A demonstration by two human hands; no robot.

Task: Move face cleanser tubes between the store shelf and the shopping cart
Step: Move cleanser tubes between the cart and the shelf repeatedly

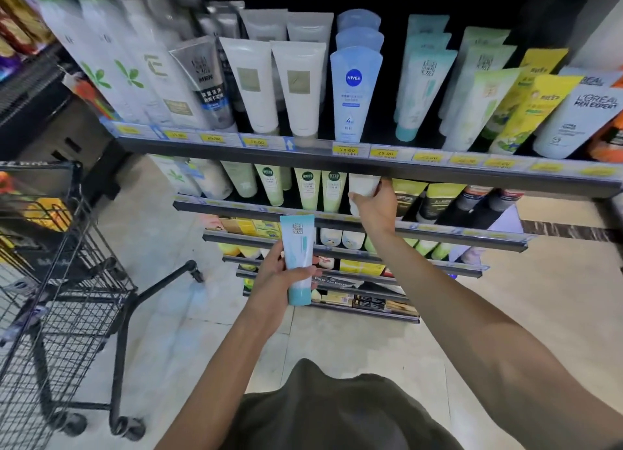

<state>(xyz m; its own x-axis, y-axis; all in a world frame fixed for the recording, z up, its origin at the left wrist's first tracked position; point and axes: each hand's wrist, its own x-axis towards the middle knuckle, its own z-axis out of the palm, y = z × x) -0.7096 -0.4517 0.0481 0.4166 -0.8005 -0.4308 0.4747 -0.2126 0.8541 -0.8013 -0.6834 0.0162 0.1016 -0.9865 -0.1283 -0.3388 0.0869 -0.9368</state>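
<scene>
My left hand grips a pale blue cleanser tube with a teal cap, upright and cap down, in front of the lower shelves. My right hand reaches under the top shelf edge and grips a white tube standing on the second shelf. The top shelf carries rows of upright tubes: white ones, a blue Nivea tube, matching pale blue tubes, yellow and green ones. The black wire shopping cart stands at the left.
The cart basket holds a few packaged goods with yellow and orange labels. Lower shelves with boxes and tubes step outward toward the tiled floor. A dark display unit stands behind the cart. Open floor lies between cart and shelves.
</scene>
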